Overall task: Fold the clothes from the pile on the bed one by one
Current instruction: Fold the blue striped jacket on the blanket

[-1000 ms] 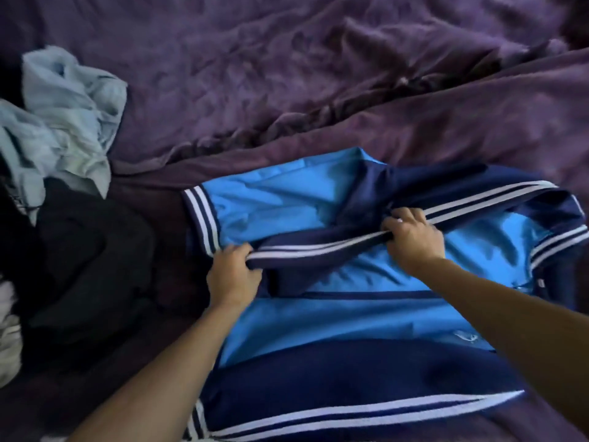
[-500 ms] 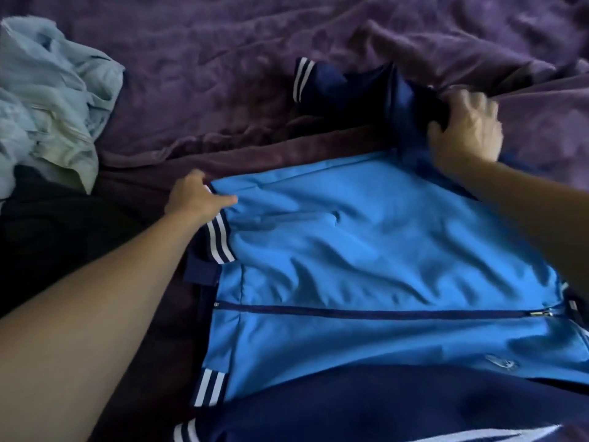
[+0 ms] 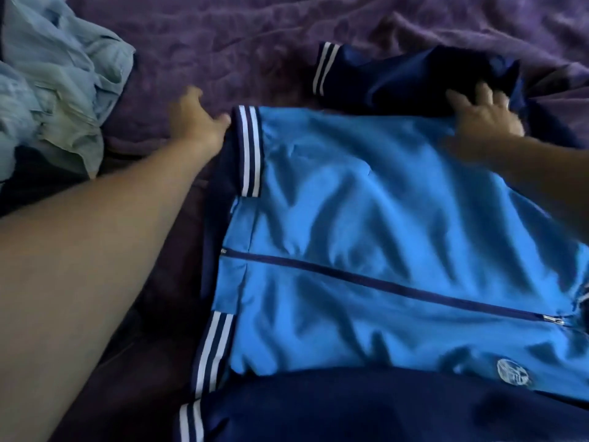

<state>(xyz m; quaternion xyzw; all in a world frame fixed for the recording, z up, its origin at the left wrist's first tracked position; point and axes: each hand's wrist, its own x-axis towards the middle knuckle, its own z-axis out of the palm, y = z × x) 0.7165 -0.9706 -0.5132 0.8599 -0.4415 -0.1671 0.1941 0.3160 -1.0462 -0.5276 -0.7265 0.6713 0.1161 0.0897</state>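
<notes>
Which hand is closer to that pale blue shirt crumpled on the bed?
Left. The left hand is at the striped hem of the jacket, not far from the pale shirt. The right hand is across the jacket, on its navy sleeve.

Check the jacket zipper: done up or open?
Done up: the zipper runs closed across the jacket, its pull at the right end.

- Jacket: smooth synthetic cloth, with a soft sheen across the light-blue panels.
- Its striped hem band: duller, looks knitted.
- Zip pull glints and looks like metal.
- Bedspread under the jacket: purple, matt, crinkly.
- Pale blue garment left of the jacket: thin matt cloth, creased.
</notes>
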